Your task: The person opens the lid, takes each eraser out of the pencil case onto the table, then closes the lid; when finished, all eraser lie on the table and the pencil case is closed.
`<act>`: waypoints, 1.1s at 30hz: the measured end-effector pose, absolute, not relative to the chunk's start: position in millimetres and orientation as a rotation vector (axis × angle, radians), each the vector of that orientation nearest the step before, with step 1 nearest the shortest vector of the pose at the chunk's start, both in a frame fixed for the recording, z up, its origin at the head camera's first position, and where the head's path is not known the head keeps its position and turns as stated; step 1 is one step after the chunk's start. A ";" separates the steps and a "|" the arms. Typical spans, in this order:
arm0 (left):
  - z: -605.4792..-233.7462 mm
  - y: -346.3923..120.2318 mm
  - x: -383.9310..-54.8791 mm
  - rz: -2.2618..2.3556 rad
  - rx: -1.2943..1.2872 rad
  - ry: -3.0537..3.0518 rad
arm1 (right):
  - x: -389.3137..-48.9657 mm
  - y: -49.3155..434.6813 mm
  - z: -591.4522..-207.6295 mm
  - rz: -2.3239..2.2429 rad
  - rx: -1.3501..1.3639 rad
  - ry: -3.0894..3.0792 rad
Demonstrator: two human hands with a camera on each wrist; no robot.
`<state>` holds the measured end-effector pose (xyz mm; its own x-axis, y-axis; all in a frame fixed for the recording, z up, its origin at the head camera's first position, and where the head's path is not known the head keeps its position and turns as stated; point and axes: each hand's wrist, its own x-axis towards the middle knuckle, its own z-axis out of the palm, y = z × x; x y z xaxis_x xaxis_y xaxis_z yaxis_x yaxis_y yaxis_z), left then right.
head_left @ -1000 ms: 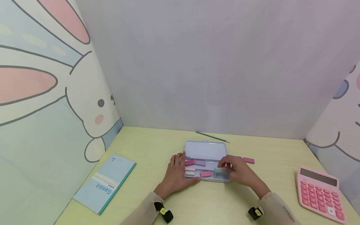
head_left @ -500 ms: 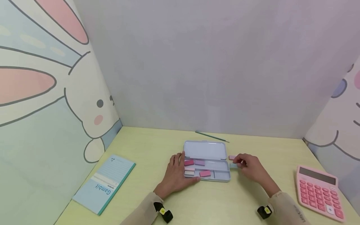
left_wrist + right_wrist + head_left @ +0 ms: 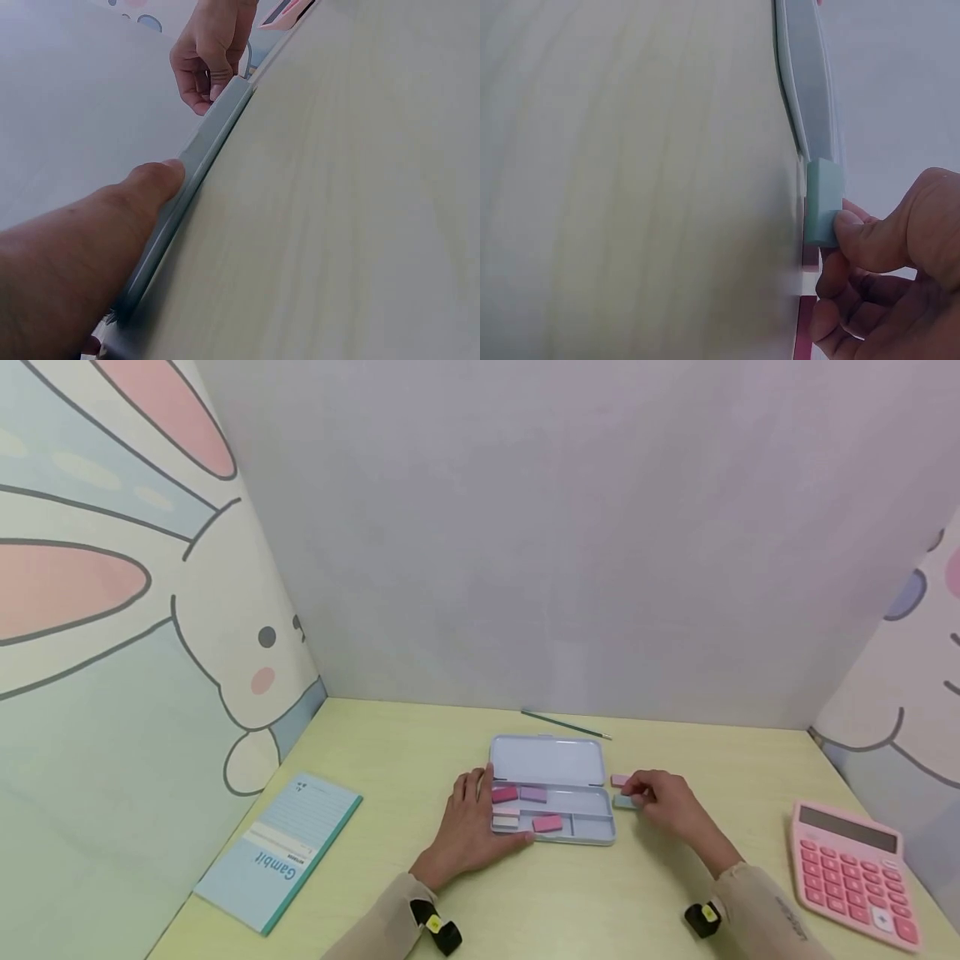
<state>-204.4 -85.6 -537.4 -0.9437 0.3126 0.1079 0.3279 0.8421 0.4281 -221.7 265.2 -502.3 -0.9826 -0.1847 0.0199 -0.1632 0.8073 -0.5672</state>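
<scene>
In the head view, a pale lavender pencil case [image 3: 548,762] lies with its lid raised and its tray divided into compartments. My left hand [image 3: 471,827] rests at its left end, fingers spread. The left thumb [image 3: 161,180] lies along the case's front edge in the left wrist view. Just right of the case, my right hand [image 3: 671,806] pinches a small mint-green rectangular block [image 3: 823,202] between thumb and finger. Inside the tray are a crimson block [image 3: 505,794], a lilac block [image 3: 533,794], a pink block [image 3: 547,823] and pale blocks [image 3: 506,818].
A mauve-pink block [image 3: 619,781] lies behind the mint one, and a crimson block [image 3: 804,326] shows beyond the right fingers. A pencil [image 3: 566,724] lies behind the case. A notebook [image 3: 281,852] is at left, a pink calculator [image 3: 855,877] at right. Walls bound the table.
My right hand has carried the mint-green block out of the tray's right compartment to the table beside the case. My left hand has stayed on the case.
</scene>
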 end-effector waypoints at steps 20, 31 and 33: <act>-537.5 -85.4 -205.7 -0.693 -0.528 -2.997 | -220.7 259.3 -499.8 -0.898 -0.308 3.034; -535.7 -84.9 -205.5 -0.680 -0.523 -3.007 | -204.0 228.0 -491.0 -0.978 -0.456 3.046; -536.2 -84.9 -205.5 -0.674 -0.522 -3.007 | -200.9 220.3 -489.5 -0.997 -0.462 3.018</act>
<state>-205.5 -84.9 -536.2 -0.9440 0.3179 0.0878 0.3250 0.8511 0.4123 -200.9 220.3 -489.5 -0.9563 -0.2481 0.1550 -0.2916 0.7662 -0.5726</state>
